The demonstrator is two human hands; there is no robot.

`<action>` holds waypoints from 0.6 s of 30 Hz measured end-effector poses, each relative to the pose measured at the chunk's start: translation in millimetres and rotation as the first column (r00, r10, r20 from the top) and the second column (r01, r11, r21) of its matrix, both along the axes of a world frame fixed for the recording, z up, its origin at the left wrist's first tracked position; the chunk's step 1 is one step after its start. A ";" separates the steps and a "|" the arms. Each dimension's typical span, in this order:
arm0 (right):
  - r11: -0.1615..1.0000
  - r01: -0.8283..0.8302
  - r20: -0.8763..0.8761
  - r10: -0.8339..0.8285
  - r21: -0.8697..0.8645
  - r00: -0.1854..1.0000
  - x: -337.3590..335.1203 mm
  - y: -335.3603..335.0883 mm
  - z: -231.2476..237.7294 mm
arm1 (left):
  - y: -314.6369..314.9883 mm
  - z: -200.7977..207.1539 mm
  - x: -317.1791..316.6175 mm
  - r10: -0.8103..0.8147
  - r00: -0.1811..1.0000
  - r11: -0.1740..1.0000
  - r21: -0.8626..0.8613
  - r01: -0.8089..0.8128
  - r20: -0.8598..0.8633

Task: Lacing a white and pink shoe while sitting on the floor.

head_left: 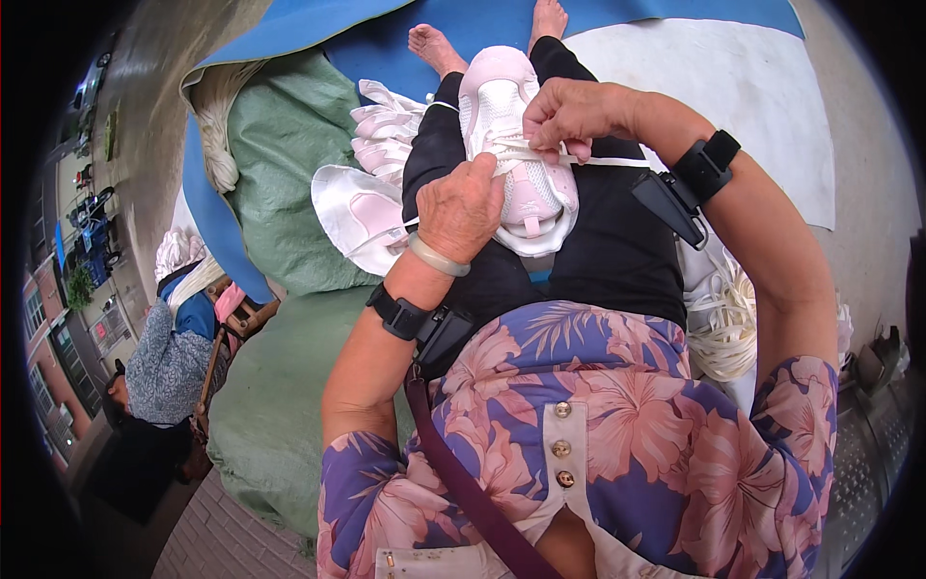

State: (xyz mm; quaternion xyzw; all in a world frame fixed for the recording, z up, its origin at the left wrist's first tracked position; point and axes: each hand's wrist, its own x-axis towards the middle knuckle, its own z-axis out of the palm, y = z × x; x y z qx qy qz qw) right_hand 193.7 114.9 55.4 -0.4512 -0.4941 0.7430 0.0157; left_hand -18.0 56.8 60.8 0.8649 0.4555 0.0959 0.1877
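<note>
A white and pale pink sneaker upper [526, 198] rests on my lap between my thighs, its toe pointing away from me. White lace [610, 162] crosses its front, and one end trails right over my dark trouser leg. My left hand [461, 205] is closed in a pinch at the left side of the lacing. On the other side, my right hand [571, 118] bends over the shoe with its fingers pinched on the lace. Parts of the lace and eyelets are hidden under my fingers.
Several more pink and white shoe uppers [362, 217] lie to my left beside a green sack [294, 164]. A bundle of white laces [721, 323] sits by my right hip. Blue matting [381, 53] and a white sheet [723, 87] spread ahead. Another person [164, 362] sits at far left.
</note>
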 end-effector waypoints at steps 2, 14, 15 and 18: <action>0.999 0.031 -0.138 -0.026 0.030 0.990 1.4 1.4 -1.0 | -0.2 -1.3 -0.7 0.000 1.000 1.000 0.020 0.000 0.015; 0.972 0.184 -0.284 -0.136 0.148 0.949 -11.1 8.3 -20.0 | -0.9 -3.8 -4.6 -0.015 0.992 0.996 0.084 0.004 0.129; 0.963 0.235 -0.308 -0.185 0.135 0.933 -8.3 10.2 -22.1 | -1.0 -1.6 -4.9 0.017 0.996 0.999 0.044 -0.021 0.091; 0.940 0.318 -0.341 -0.261 0.122 0.903 -1.4 12.3 -29.1 | 0.4 0.7 -6.2 0.030 0.995 0.999 0.020 -0.032 0.090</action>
